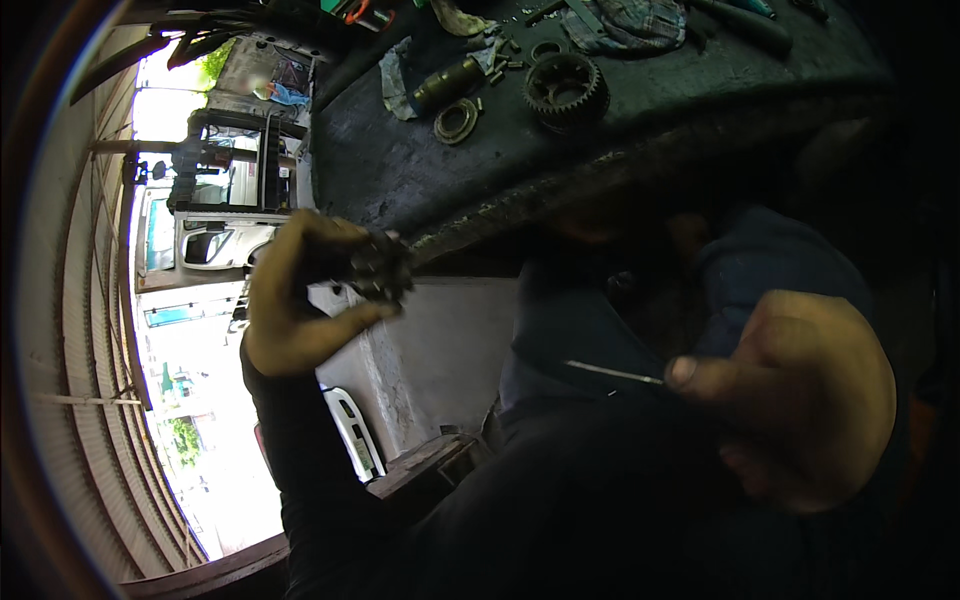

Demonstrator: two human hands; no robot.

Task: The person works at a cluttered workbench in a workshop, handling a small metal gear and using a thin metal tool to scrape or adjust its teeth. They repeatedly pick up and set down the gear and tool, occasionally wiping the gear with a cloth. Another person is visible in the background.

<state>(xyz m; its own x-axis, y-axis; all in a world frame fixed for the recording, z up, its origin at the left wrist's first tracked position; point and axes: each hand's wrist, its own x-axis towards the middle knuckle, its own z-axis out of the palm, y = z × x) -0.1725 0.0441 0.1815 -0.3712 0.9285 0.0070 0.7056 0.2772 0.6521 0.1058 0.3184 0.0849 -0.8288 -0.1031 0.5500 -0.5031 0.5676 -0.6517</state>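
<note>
Metal part (382, 270), pinched in the left hand (285, 300) near the bench (365, 150), looks rigid, probably weighty; grip its sides. Right hand (815, 400) pinches a thin rod (615, 372), likely light, by one end.

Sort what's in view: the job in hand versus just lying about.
Job, judging by grip: dark metal part (left hand); thin rod (right hand).

Lying about on the bench, apparently: gear, brassy cylinder, ring by it, checked cloth.

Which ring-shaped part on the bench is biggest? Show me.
The toothed gear; the flat ring left of it and small ring behind it are smaller.
</note>
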